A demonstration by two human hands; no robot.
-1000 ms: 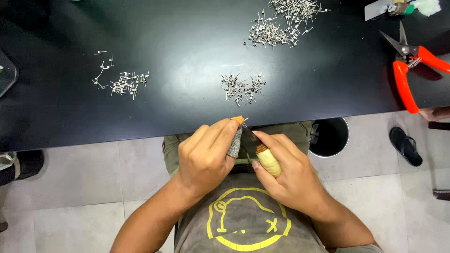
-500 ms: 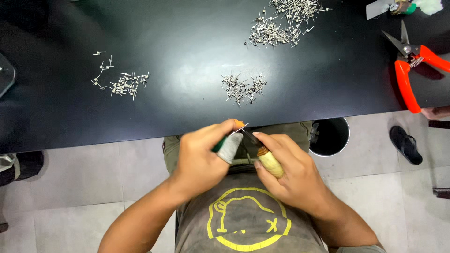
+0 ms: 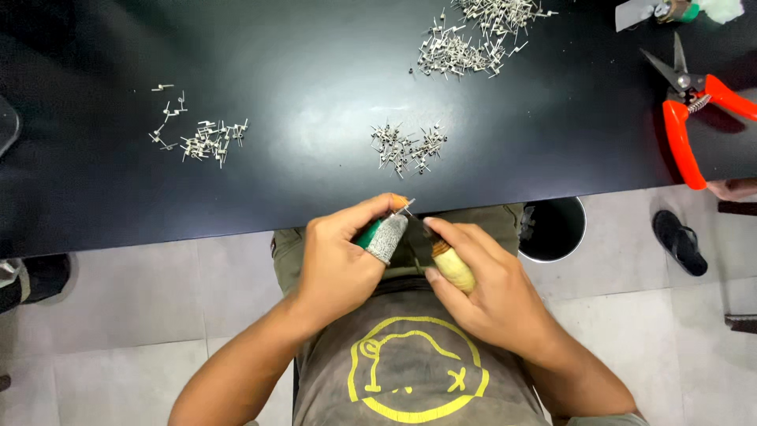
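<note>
My left hand (image 3: 341, 260) pinches a tiny metal piece (image 3: 407, 205) between thumb and forefinger, just below the black table's (image 3: 300, 87) front edge. A grey fabric cot with a green band (image 3: 385, 237) covers its thumb. My right hand (image 3: 489, 288) grips a small tool with a pale wooden handle (image 3: 453, 270); its dark tip points up toward the piece. Both hands meet over my lap.
Three heaps of small metal pieces lie on the table: left (image 3: 201, 142), centre (image 3: 406, 146), far back (image 3: 473, 35). Orange-handled cutters (image 3: 686, 118) rest at the right. A round bin (image 3: 556, 229) and a sandal (image 3: 678, 241) sit on the floor.
My hands have stayed over my lap; the left thumb shifted slightly, showing more of the green band on the cot. The table's contents have not moved.
</note>
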